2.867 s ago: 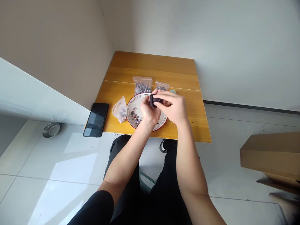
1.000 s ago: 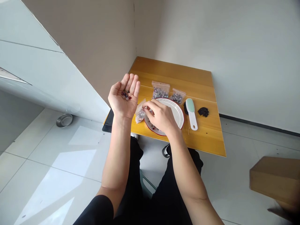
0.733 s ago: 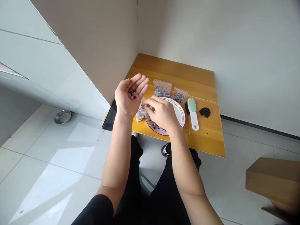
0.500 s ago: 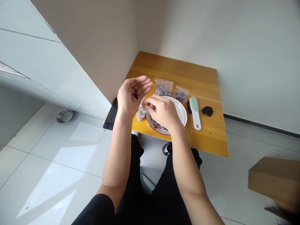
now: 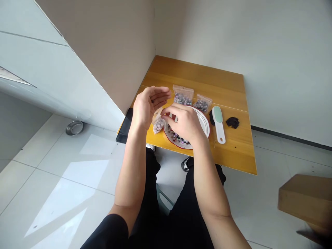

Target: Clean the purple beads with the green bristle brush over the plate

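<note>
On the wooden bench (image 5: 230, 154), we see both hands held low over a white plate (image 5: 205, 125) with a red rim. The left hand (image 5: 149, 105) stands half-curled, narrow rather than wide, with its palm turned from view, so we cannot tell whether it holds anything. The right hand (image 5: 184, 121) reaches across the plate's near side, its fingertips (image 5: 163, 111) drawn together just beside the mouth of a small clear bag (image 5: 158, 126) of beads; we cannot tell whether they pinch anything. Loose coloured beads (image 5: 177, 137) lie on the plate, partly beneath the right hand. Beyond the plate we note two filled zip bags (image 5: 183, 97) (image 5: 202, 103), side by side. To the right lie a white-and-green lint brush (image 5: 219, 123) and a dark clump (image 5: 232, 122). A phone (image 5: 125, 126) lies at the bench's left edge.
</note>
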{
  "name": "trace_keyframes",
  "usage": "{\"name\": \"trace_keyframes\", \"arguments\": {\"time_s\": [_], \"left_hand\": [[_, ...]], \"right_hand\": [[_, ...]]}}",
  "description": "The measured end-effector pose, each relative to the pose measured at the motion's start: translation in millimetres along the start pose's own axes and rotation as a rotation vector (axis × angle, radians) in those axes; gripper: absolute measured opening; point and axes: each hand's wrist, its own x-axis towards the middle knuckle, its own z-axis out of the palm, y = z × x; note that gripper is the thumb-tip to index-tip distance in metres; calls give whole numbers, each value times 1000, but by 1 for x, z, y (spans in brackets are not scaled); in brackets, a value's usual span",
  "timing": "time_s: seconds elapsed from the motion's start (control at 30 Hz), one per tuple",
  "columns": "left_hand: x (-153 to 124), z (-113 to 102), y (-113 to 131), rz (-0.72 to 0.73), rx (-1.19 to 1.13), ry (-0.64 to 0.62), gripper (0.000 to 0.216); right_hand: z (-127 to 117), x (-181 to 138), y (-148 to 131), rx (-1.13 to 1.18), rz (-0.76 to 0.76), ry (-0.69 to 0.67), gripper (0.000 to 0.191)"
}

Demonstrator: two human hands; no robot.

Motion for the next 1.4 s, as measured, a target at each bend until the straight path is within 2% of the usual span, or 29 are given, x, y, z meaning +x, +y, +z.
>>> {"name": "trace_keyframes", "arguments": {"time_s": [0.2, 0.4, 0.53, 0.67, 1.0, 1.1, 1.23, 1.33, 1.4], "left_hand": [[-5, 3, 5, -21, 71, -30, 39], [-7, 7, 7, -54, 52, 12, 35], [-10, 9, 6, -12, 89, 19, 25], [-10, 8, 5, 43, 166, -2, 25], [-10, 10, 7, 157, 103, 104, 28], [-14, 18, 8, 208, 40, 88, 29], [-20, 38, 5, 160, -101, 97, 29], [-20, 53, -1, 107, -134, 100, 30], [-18, 59, -6, 76, -145, 81, 31]], "right_hand": [[-1, 2, 2, -4, 12, -8, 12], [-4, 2, 2, -8, 34, -29, 15], [-7, 3, 3, -5, 38, -29, 16], [-10, 6, 2, -22, 21, -43, 16], [-18, 6, 7, 14, 9, -74, 15], [-29, 1, 12, 23, 27, -67, 16], [-45, -15, 31, -98, 139, -50, 24], [-45, -29, 49, -230, 272, -121, 27], [-37, -34, 57, -246, 270, -194, 28]]}}
